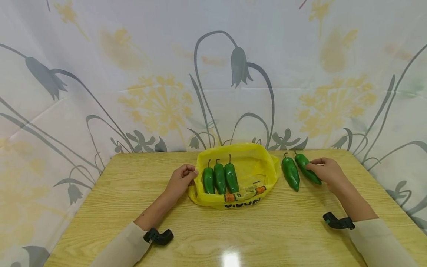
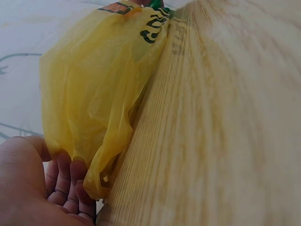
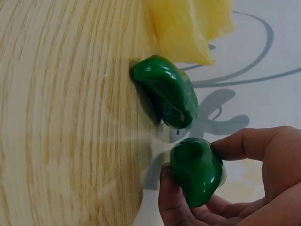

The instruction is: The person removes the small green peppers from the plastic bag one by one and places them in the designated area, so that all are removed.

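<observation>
An open yellow plastic bag lies on the table with three green peppers side by side in its left part. My left hand pinches the bag's left edge; in the left wrist view its thumb and fingers hold the yellow plastic. Right of the bag lies one green pepper, seen also in the right wrist view. Beside it, my right hand grips another green pepper between thumb and fingers.
The wooden table reaches back to a white cloth printed with grey and yellow flowers. Black devices are strapped on the left wrist and the right wrist.
</observation>
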Demonstrator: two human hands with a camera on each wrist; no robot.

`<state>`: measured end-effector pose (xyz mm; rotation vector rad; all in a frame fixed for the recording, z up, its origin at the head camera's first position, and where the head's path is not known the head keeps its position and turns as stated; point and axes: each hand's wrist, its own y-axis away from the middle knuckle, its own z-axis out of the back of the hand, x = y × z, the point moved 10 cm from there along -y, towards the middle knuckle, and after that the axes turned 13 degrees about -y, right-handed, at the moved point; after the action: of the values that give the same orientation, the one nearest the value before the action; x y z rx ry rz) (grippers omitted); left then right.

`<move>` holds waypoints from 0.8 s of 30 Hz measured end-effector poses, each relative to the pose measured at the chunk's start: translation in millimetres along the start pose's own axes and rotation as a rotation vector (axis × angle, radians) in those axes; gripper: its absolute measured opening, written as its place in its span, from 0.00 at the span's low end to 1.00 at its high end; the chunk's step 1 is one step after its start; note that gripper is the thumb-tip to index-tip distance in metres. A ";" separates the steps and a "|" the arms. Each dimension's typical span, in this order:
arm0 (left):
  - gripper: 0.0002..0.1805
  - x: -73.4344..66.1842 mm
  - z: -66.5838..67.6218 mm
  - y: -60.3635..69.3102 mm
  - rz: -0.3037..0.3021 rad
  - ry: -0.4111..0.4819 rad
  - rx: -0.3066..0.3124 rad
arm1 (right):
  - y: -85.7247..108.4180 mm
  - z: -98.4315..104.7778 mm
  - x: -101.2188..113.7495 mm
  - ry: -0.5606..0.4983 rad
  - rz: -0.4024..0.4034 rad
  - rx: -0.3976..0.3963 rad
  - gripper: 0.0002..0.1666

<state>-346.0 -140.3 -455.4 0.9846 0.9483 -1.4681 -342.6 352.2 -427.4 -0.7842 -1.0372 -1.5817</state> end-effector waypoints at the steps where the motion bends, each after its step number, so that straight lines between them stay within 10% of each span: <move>1: 0.09 -0.2 -0.4 -0.2 -0.001 0.000 0.002 | -0.5 0.6 -1.4 0.001 -0.002 0.000 0.44; 24: 0.09 -1.0 -0.7 0.7 0.006 -0.003 -0.002 | -2.5 -0.3 -3.3 0.051 0.031 0.024 0.41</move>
<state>-345.2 -139.4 -454.8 0.9825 0.9439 -1.4632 -344.2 353.4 -431.0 -0.7367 -1.0006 -1.5524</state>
